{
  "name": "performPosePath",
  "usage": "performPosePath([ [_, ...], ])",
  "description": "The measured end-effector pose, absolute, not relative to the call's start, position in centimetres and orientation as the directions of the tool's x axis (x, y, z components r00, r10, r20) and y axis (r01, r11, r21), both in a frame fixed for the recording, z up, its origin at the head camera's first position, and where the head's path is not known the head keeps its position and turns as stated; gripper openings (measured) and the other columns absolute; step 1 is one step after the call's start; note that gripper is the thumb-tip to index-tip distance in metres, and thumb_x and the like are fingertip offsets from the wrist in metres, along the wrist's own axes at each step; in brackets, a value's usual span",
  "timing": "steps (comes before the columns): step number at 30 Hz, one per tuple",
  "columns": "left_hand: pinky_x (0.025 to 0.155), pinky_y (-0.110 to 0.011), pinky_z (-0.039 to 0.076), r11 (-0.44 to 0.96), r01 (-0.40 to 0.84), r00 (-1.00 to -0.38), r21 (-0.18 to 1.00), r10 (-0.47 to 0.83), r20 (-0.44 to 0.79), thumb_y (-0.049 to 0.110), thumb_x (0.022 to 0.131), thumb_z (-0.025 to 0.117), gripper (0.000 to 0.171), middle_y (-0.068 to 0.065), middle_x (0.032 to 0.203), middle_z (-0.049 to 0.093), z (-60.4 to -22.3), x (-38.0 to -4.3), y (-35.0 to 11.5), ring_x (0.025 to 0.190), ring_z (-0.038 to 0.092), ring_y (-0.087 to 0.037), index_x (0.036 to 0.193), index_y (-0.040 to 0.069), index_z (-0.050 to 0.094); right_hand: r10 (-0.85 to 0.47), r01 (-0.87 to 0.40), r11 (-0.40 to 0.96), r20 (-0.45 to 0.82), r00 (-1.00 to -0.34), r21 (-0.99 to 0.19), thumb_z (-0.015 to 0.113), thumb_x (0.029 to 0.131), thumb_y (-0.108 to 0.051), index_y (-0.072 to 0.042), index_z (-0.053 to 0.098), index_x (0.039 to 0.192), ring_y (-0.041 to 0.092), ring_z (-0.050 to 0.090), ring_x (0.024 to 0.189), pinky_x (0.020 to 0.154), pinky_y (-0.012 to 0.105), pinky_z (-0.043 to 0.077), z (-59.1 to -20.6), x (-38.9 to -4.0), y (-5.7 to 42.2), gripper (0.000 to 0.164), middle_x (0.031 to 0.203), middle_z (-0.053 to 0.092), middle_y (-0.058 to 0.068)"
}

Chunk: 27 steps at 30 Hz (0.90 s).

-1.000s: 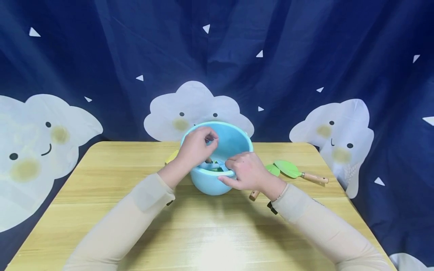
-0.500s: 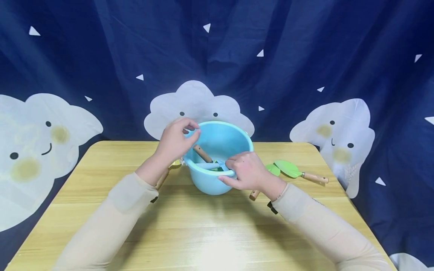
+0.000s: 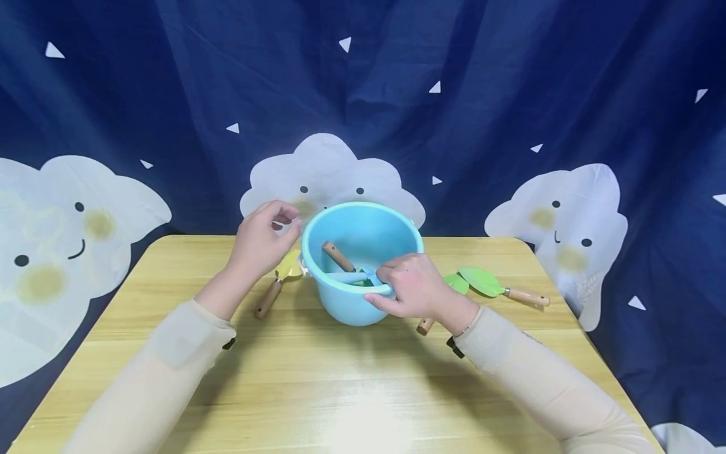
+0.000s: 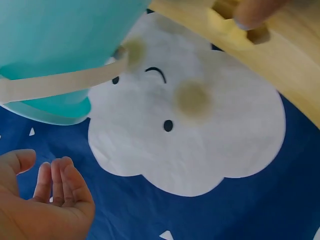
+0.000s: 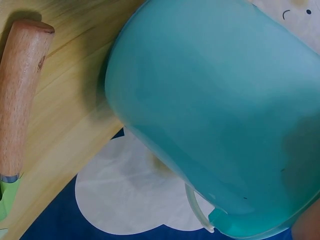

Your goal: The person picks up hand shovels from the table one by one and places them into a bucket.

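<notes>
A light blue bucket (image 3: pixel 357 309) stands on the table, its mouth tilted toward me in the head view. My right hand (image 3: pixel 416 285) grips its near right rim, thumb outside and fingers over the edge. To the left of the bucket, my left hand (image 3: pixel 263 236) is raised with loosely bent fingers and holds nothing; the left wrist view shows its spread fingertips (image 4: pixel 65 177). Inside the bucket lie a wooden-handled tool (image 3: pixel 339 257) and a light blue tool (image 3: pixel 346 277). Their lower ends are partly hidden by the rim and my right hand.
Left of the bucket lies a yellow garden tool (image 3: pixel 288 265) with a wooden handle. Two green leaf-shaped trowels (image 3: pixel 482 282) lie to the right, one partly behind my right hand. A dark blue cloud-print curtain (image 3: pixel 363 75) hangs behind the wooden table (image 3: pixel 317 384).
My left hand has moved left, from over the bucket's mouth to beside it, uncovering the tools inside and the yellow tool. The right hand and the bucket have stayed in place.
</notes>
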State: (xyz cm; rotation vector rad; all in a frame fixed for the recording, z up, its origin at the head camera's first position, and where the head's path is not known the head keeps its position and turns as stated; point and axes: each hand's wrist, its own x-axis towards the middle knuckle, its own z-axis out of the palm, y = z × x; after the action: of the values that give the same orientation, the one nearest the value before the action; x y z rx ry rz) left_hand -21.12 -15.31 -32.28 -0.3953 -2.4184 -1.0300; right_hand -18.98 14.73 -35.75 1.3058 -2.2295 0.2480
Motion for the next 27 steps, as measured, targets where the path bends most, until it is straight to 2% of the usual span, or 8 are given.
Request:
performPosePath([
  [11,0.087,-0.045,0.052,0.734,0.35,-0.881,0.582,0.048,0.471,0.014,0.092,0.064,0.021,-0.014,0.105,0.068,-34.6,-20.9,-17.9,0.097,0.065,-0.031,0.108,0.001,0.067,-0.751,-0.85,0.515,0.535,-0.387,0.108,0.024,0.098,-0.068,-0.02,0.037,0.06,0.008,0.033,0.047,0.045,0.026,0.027,-35.8,-19.0,14.7,0.063,0.056,0.033,-0.01],
  [19,0.089,-0.053,0.048,0.805,0.235,-0.945,0.546,0.057,0.323,0.023,0.096,0.059,0.029,-0.017,0.112,0.066,-36.3,-20.4,-19.2,0.105,0.063,-0.036,0.115,0.002,0.064,-0.759,-0.852,0.508,0.533,-0.374,0.125,0.023,0.099,-0.067,-0.021,0.038,0.06,0.006,0.033,0.048,0.045,0.025,0.028,-35.7,-19.1,14.7,0.062,0.056,0.033,-0.011],
  [27,0.087,-0.053,0.049,0.84,0.182,-0.977,0.512,0.095,0.191,0.025,0.096,0.059,0.033,-0.017,0.115,0.066,-38.4,-20.1,-19.8,0.106,0.063,-0.038,0.117,0.0,0.063,-0.757,-0.851,0.511,0.533,-0.378,0.123,0.023,0.098,-0.068,-0.021,0.038,0.06,0.007,0.033,0.047,0.045,0.025,0.028,-35.8,-19.2,14.8,0.062,0.056,0.033,-0.01],
])
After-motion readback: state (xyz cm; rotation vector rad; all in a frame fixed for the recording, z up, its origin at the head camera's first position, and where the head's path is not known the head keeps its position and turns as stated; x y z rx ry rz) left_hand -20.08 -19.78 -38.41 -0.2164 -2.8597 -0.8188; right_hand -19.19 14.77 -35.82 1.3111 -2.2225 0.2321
